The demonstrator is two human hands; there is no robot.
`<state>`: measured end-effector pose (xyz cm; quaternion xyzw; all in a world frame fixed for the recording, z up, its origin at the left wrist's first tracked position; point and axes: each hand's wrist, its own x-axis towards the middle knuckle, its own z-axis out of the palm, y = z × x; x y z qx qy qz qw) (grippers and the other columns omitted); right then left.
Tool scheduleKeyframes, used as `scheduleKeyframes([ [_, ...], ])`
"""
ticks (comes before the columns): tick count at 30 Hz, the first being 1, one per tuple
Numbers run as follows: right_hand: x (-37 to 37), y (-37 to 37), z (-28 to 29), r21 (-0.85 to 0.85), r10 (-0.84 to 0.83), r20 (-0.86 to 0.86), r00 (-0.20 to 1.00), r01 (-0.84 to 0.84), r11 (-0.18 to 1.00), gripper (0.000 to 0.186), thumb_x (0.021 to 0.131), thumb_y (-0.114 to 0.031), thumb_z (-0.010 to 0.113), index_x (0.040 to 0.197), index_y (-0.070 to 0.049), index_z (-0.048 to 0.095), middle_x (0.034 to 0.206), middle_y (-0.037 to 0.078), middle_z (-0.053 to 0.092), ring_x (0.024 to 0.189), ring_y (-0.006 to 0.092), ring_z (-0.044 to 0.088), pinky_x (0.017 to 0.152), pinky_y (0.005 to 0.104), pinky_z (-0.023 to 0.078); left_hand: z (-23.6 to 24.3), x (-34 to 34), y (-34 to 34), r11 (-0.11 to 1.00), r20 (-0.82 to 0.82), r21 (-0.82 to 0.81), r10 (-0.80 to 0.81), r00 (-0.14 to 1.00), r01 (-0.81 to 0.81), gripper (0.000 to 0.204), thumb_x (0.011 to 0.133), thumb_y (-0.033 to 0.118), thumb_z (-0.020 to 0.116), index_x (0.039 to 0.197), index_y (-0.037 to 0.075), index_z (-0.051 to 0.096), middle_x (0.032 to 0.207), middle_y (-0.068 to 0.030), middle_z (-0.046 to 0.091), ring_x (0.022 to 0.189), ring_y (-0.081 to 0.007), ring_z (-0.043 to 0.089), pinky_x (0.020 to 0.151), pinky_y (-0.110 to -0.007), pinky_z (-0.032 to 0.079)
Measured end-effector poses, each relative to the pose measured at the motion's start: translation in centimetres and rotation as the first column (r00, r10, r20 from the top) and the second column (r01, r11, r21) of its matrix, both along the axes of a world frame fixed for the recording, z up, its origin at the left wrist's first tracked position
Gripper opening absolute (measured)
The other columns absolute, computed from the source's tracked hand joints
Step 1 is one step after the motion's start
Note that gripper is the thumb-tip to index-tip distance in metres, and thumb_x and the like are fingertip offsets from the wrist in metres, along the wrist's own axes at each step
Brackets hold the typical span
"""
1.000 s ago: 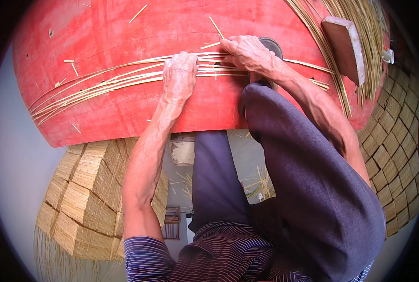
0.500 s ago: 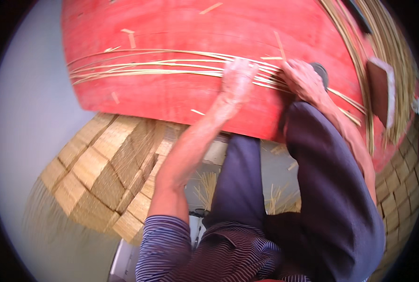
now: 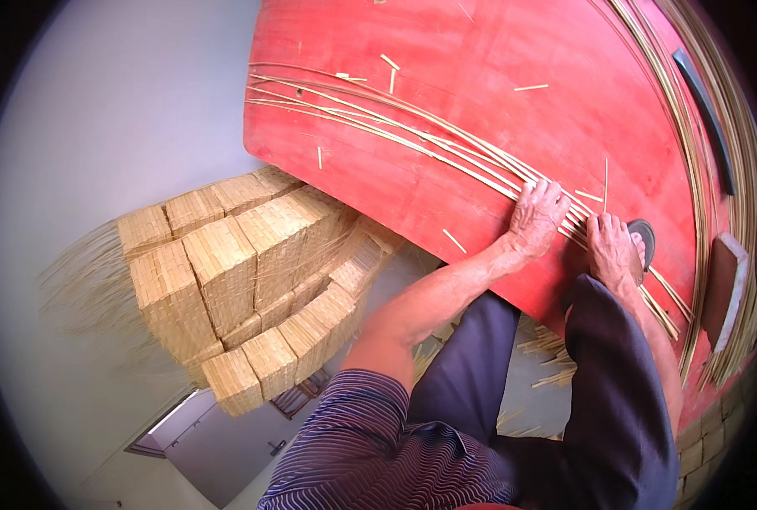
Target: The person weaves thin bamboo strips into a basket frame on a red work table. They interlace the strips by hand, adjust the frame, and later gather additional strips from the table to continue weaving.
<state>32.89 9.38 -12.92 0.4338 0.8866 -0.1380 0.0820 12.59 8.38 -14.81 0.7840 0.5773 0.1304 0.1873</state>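
Several long, thin pale bamboo strips [image 3: 510,166] lie side by side across a red board [image 3: 370,153]. My left hand [image 3: 538,214] bends over the strips from above, its fingers curled onto them. Just to its right, my right hand [image 3: 614,246] also has its fingers curled down over the same strips. The strips run under both hands and come out at the lower right. Both sets of fingertips are partly hidden, and the thumbs are hard to see. Right beside my right hand, a foot in a dark sandal [image 3: 644,240] rests on the board.
More long strips [image 3: 691,195] lie along the board's right side, with a dark curved bar [image 3: 708,119] and a brown block [image 3: 723,293] on them. Short offcuts [image 3: 531,87] are scattered about. Woven straw-coloured stacks [image 3: 225,263] stand at lower left. A grey door [image 3: 225,442] shows below them.
The view has swung, so the board and strips now slope down to the right. My hands are a little closer together, both still on the strips.
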Motion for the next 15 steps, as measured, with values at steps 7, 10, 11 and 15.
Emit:
scheduleKeyframes([
  [7,0.3,0.8,-1.2,-0.052,0.031,-0.042,0.999,-0.033,0.998,0.018,0.081,-0.008,0.059,0.098,-0.003,0.056,0.096,0.016,0.056,0.092,0.0326,0.057,0.082,0.0434,0.046,-0.2,1.6,-2.1,0.987,0.268,-0.14,0.11,0.957,-0.074,0.017,0.086,0.006,0.054,0.103,0.002,0.056,0.093,-0.0173,0.053,0.087,-0.0373,0.058,0.074,-0.047,0.049],
  [10,0.9,1.4,-2.0,-0.086,0.048,-0.113,0.992,-0.058,0.995,0.018,0.081,-0.007,0.058,0.098,-0.002,0.055,0.095,0.017,0.056,0.091,0.0337,0.057,0.082,0.0441,0.046,-0.7,2.8,-2.9,0.986,0.315,-0.137,0.137,0.939,-0.098,0.015,0.089,0.006,0.054,0.103,0.001,0.056,0.092,-0.0178,0.053,0.086,-0.0371,0.059,0.073,-0.047,0.05],
  [11,1.1,1.7,-2.1,-0.106,0.051,-0.128,0.99,-0.065,0.992,0.017,0.082,-0.006,0.058,0.098,-0.002,0.054,0.095,0.017,0.056,0.091,0.034,0.057,0.082,0.0442,0.046,-0.9,3.1,-3.0,0.986,0.315,-0.126,0.142,0.938,-0.107,0.015,0.089,0.006,0.054,0.103,0.001,0.056,0.093,-0.0178,0.053,0.086,-0.0369,0.059,0.074,-0.047,0.05],
  [15,1.5,2.5,-2.1,-0.152,0.097,-0.143,0.985,-0.118,0.981,0.016,0.083,-0.006,0.057,0.098,-0.001,0.054,0.095,0.018,0.055,0.091,0.0348,0.057,0.082,0.0446,0.046,-1.2,3.8,-3.3,0.982,0.295,-0.121,0.178,0.939,-0.148,0.017,0.088,0.005,0.055,0.105,0.002,0.055,0.095,-0.0176,0.052,0.088,-0.0359,0.058,0.076,-0.047,0.049],
])
